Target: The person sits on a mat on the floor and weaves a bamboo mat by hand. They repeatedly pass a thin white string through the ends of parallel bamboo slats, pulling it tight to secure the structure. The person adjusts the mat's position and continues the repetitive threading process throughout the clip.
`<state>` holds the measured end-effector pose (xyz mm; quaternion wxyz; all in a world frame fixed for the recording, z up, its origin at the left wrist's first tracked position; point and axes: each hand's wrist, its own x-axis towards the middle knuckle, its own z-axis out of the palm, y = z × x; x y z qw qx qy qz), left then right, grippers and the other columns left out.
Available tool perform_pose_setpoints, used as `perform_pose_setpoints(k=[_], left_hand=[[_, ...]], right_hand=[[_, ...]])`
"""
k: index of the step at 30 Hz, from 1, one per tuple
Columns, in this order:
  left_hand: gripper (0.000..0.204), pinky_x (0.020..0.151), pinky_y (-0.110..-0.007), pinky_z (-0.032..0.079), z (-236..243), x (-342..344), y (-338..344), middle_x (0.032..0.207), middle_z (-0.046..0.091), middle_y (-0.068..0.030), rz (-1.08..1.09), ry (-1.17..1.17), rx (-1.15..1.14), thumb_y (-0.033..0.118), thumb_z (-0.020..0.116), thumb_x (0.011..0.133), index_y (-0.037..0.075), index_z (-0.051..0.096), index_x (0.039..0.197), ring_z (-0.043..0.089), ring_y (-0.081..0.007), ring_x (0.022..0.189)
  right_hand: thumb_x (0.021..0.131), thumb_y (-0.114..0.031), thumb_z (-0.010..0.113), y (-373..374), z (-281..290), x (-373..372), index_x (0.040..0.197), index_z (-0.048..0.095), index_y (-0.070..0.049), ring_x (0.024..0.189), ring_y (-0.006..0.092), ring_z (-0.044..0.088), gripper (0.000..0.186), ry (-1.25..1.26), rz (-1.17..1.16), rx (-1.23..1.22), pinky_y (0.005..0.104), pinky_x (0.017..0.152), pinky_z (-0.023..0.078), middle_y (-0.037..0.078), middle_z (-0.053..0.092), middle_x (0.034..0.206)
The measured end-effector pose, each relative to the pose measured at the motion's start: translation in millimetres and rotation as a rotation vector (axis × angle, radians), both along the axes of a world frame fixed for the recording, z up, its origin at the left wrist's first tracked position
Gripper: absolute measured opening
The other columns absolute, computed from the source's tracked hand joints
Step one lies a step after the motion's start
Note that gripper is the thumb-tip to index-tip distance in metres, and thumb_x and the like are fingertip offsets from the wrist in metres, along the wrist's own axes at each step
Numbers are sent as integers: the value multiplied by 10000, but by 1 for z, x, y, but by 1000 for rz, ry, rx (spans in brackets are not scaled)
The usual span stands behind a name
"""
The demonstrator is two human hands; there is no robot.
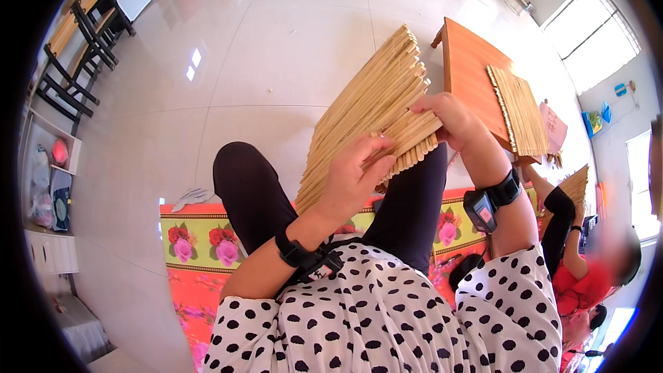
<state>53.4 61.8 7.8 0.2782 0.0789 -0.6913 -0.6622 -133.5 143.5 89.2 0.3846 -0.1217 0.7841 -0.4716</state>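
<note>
Across my lap slants a mat of thin straw-coloured stalks (366, 100) laid side by side, its upper end fanning out past my knees. My left hand (360, 169) is closed on the mat's near side, thumb and fingers pinching the stalks. At the right edge my right hand (449, 116) grips the stalk ends, the thumb on top and the other fingers partly hidden beneath. Between the two hands the stalks lie close together, with their cut ends facing right.
A low wooden table (476, 62) at the right bears another stalk mat (521, 110). Beyond my right arm, a person in red (580, 276) handles a similar stalk piece (574, 185). Flowered cloth (207, 249) lies under me. Chairs (79, 41) and shelves (52, 179) line the left.
</note>
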Motion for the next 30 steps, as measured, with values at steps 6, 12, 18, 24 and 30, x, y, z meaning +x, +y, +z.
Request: perform_pose_setpoints(k=[6, 12, 18, 24, 30], left_hand=[[117, 758, -273, 529, 14, -15, -1, 967, 593, -111, 87, 93, 14, 17, 656, 886, -30, 670, 993, 633, -184, 863], [94, 680, -275, 497, 0, -24, -6, 934, 594, -116, 237, 217, -130, -12, 680, 853, -11, 670, 947, 621, -209, 803], [159, 697, -304, 497, -6, -18, -15, 959, 618, -114, 245, 299, -248, 10, 705, 834, 15, 663, 988, 620, -237, 818], [213, 723, -296, 503, 34, 20, -69, 997, 631, -111, 261, 288, -331, 41, 713, 812, 39, 655, 1017, 629, -239, 840], [81, 607, -399, 483, 107, 15, -96, 833, 621, -70, -213, -154, -1014, 101, 697, 804, 55, 645, 844, 601, -295, 702]], right_hand=[[853, -312, 618, -7, 19, -4, 941, 661, 31, 681, 187, 646, 357, 7, 103, 3, 294, 580, 515, 113, 670, 849], [971, -487, 491, 6, 18, 22, 1026, 655, 30, 733, 153, 640, 545, -27, 143, -219, 266, 656, 522, 96, 673, 859], [934, -416, 599, 22, 17, 50, 1013, 617, 48, 706, 94, 556, 470, 368, 272, -258, 263, 620, 476, 16, 593, 752], [831, -312, 720, 14, 15, 58, 990, 621, 64, 666, 311, 592, 420, 774, 374, -140, 355, 673, 491, 180, 629, 749], [794, -264, 754, 2, 24, 64, 1123, 628, 49, 936, 338, 628, 471, 897, 567, -268, 388, 829, 489, 228, 653, 1002]])
